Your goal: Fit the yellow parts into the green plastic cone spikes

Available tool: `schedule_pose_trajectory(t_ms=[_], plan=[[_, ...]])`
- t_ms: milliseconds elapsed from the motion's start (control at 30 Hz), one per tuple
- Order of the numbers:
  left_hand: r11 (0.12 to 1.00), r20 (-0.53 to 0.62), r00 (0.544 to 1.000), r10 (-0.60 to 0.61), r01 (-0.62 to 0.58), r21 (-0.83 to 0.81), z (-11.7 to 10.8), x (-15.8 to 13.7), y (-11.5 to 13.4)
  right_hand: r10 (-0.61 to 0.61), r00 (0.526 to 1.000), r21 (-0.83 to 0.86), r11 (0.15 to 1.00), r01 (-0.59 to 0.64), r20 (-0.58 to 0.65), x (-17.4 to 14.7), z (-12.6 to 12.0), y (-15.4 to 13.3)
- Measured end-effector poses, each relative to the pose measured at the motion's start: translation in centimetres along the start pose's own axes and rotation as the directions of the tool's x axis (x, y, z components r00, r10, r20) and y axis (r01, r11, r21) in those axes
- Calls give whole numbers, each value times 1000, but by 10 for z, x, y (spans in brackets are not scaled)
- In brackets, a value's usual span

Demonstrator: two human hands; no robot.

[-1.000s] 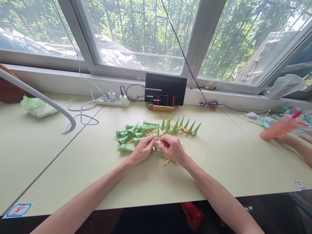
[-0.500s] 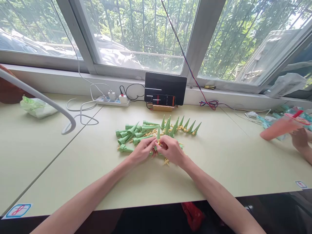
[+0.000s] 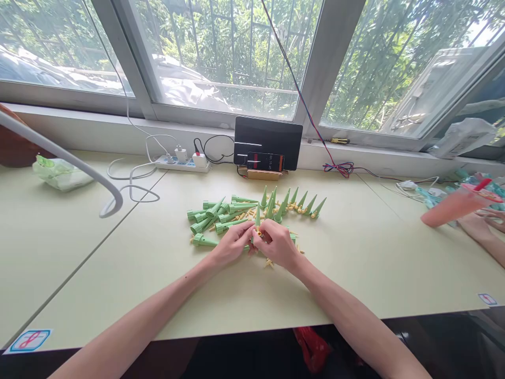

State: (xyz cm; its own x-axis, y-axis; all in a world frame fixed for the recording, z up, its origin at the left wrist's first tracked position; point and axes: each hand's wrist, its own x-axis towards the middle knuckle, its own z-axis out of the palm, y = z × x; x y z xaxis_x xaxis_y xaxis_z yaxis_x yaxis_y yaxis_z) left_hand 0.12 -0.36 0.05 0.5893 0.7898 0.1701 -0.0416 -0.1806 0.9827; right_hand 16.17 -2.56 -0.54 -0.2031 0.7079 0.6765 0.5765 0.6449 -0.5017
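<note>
In the middle of the table, my left hand [image 3: 233, 243] is closed around a green plant watering spike [image 3: 258, 215], its tip pointing up. My right hand [image 3: 277, 243] pinches a small yellow valve [image 3: 259, 230] at the side of that spike; fingers hide part of the joint. To the left lies a heap of green spikes [image 3: 203, 223] with capped ends. Behind my hands and to the right, several spikes fitted with yellow valves [image 3: 315, 213] stand upright. Loose yellow valves [image 3: 269, 262] lie near my right wrist and among the spikes.
A tablet [image 3: 268, 138] and a phone [image 3: 265, 162] lean at the window sill. A power strip [image 3: 183, 164] with white cables is behind left, near a plastic bag [image 3: 61, 173]. At right, another person's hand [image 3: 475, 226] is beside a pink drink cup [image 3: 453, 206].
My hands and the spike have shifted very slightly right, fingers still at the yellow valve. At the far right, the other person's hand has moved left behind the cup.
</note>
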Motion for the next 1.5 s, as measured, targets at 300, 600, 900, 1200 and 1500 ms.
schedule_pose_trajectory(t_ms=[300, 600, 900, 1200, 1500], plan=[[997, 17, 1000, -24, 25, -71, 6, -2, -2, -82, 992, -154, 986, 66, -100, -6, 7, 0], [999, -17, 1000, 24, -24, 31, 6, -3, -2, -132, 983, -194, 975, 105, -127, -8, 8, 0], [998, -35, 999, 41, -39, 45, 8, -3, -2, -124, 983, -192, 977, 97, -134, -10, 9, -1], [1000, -44, 999, 17, -18, -18, 10, -3, 0, -84, 988, -172, 983, 61, -130, -9, 8, -1], [991, -254, 966, 44, -10, 134, -4, 2, 4, 36, 986, -89, 995, -51, -164, 3, -7, 6]])
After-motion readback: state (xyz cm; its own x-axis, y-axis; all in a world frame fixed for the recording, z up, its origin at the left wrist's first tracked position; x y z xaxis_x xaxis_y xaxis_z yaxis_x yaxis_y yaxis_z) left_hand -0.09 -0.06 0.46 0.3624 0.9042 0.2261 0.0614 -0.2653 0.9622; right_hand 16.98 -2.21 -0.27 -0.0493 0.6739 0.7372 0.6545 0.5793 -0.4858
